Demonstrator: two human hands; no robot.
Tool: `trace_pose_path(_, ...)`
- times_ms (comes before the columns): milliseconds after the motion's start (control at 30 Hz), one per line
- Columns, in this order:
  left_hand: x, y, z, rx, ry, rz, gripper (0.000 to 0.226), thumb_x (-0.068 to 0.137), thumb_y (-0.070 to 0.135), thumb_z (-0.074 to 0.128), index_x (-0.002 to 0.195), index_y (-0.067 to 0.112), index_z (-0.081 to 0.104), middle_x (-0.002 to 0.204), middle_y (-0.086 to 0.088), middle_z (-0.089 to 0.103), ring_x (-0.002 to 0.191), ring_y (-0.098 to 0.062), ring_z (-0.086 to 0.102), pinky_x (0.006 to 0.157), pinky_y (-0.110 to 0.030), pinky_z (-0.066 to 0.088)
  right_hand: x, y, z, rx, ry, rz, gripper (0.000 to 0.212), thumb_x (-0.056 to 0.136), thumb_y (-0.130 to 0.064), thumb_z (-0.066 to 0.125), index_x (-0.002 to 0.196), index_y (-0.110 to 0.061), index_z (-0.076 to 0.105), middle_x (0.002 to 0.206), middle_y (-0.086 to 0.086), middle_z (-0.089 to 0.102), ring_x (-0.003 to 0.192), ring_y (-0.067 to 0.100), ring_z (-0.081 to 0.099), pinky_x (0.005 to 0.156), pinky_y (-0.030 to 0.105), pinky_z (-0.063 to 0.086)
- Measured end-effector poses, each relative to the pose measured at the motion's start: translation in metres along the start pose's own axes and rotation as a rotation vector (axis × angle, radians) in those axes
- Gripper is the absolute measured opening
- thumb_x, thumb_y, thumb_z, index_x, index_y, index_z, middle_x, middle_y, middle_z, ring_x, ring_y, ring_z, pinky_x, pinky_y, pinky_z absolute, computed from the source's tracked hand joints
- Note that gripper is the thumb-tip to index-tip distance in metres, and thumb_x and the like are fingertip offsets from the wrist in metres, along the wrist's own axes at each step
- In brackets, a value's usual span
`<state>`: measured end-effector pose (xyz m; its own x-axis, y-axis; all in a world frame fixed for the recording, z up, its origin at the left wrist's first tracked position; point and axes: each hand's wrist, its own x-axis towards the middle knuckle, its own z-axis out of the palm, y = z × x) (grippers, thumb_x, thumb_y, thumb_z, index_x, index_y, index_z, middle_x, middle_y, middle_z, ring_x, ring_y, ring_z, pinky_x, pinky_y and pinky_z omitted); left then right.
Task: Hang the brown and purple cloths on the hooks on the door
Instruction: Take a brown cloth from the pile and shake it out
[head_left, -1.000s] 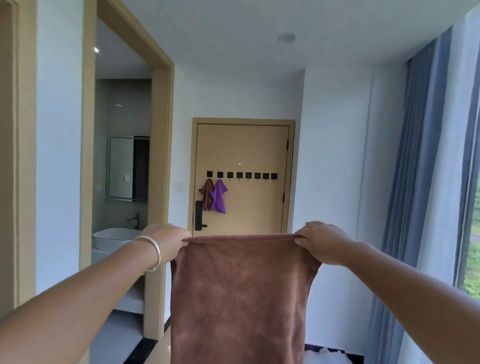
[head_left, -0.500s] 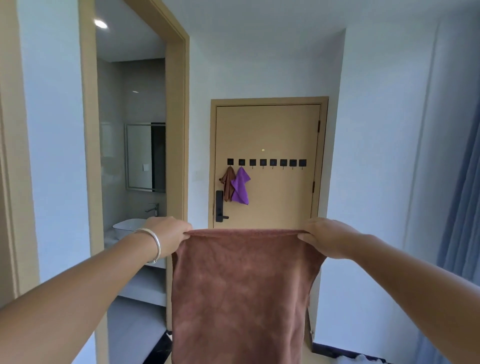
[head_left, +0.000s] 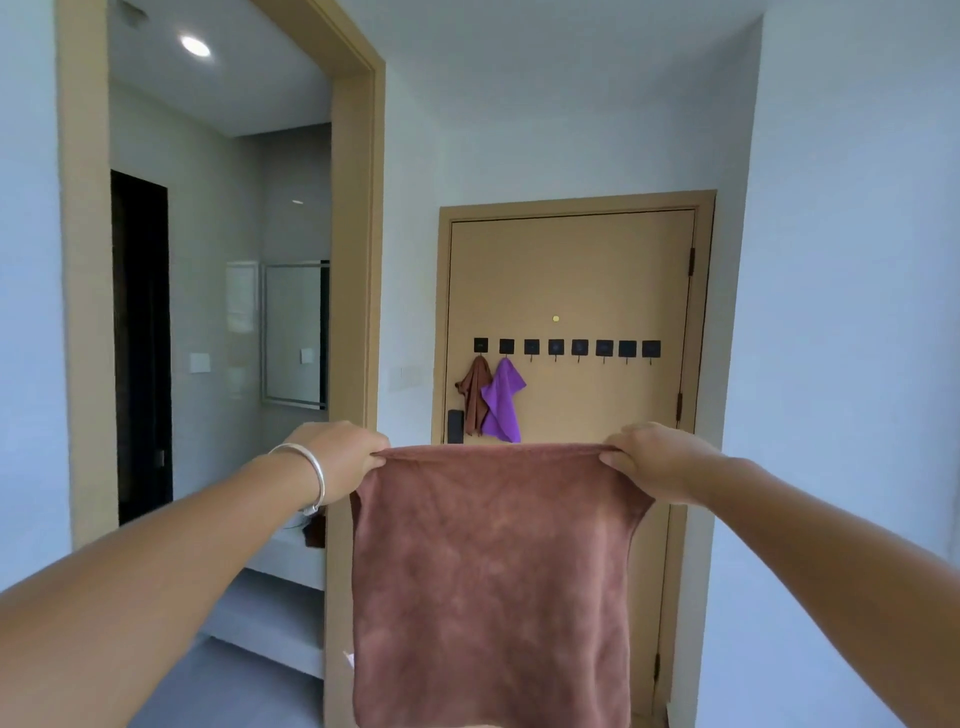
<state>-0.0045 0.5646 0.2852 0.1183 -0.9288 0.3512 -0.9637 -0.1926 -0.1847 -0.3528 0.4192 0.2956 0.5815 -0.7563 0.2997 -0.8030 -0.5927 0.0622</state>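
Note:
A large brown cloth (head_left: 493, 582) hangs spread out in front of me. My left hand (head_left: 340, 449) pinches its top left corner and my right hand (head_left: 652, 460) pinches its top right corner. Ahead stands a tan door (head_left: 571, 270) with a row of several black hooks (head_left: 566, 347). A small brown cloth (head_left: 474, 389) hangs on the leftmost hook and a purple cloth (head_left: 503, 397) on the hook beside it. The other hooks are bare. The held cloth hides the door's lower part.
An open bathroom doorway (head_left: 218, 312) with a tan frame is on the left, with a mirror (head_left: 293, 332) inside. A black door lock (head_left: 455, 426) sits at the door's left edge. White walls flank the door on both sides.
I have come closer to the door, which now looks larger and lies further right. The curtain on the right has left view. Both hands keep their hold on the brown cloth.

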Motion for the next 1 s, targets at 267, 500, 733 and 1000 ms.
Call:
trace_pose_path(267,0.115,-0.021,0.067,0.015,-0.016,0.032,0.034,0.101,0.036,0.034,0.069,0.027,0.041,0.07,0.009,0.051,0.068,-0.013,0.05,0.058,-0.027,0.034,0.117,0.033,0.06,-0.01,-0.057,0.014,0.04,0.101,-0.048,0.028,0.121,-0.032,0.06,0.107,-0.005,0.059,0.1,0.016,0.054,0.092,0.036,0.048)
trace_pose_path(500,0.243,-0.065,0.118,-0.019,0.04,0.08,0.035,0.101,0.034,0.035,0.068,0.026,0.039,0.066,0.007,0.047,0.058,-0.011,0.042,0.052,-0.026,0.029,0.233,0.047,0.101,-0.012,-0.065,0.102,0.04,0.101,-0.047,0.028,0.113,-0.03,0.062,0.102,-0.007,0.06,0.095,0.014,0.056,0.09,0.036,0.049)
trace_pose_path(733,0.36,-0.113,0.161,-0.101,0.066,0.136,0.033,0.1,0.033,0.037,0.069,0.025,0.043,0.068,0.005,0.05,0.062,-0.016,0.047,0.056,-0.029,0.034,0.34,0.05,0.121,-0.037,-0.051,0.173,0.037,0.102,-0.045,0.029,0.105,-0.028,0.062,0.097,-0.006,0.062,0.09,0.014,0.057,0.087,0.036,0.05)
trace_pose_path(1000,0.456,-0.138,0.21,-0.116,0.066,0.136,0.034,0.099,0.033,0.035,0.067,0.026,0.04,0.068,0.006,0.05,0.06,-0.013,0.045,0.053,-0.027,0.028,0.436,0.064,0.145,-0.1,-0.012,0.209,0.039,0.102,-0.044,0.028,0.112,-0.028,0.062,0.1,-0.005,0.061,0.093,0.016,0.057,0.085,0.036,0.05)
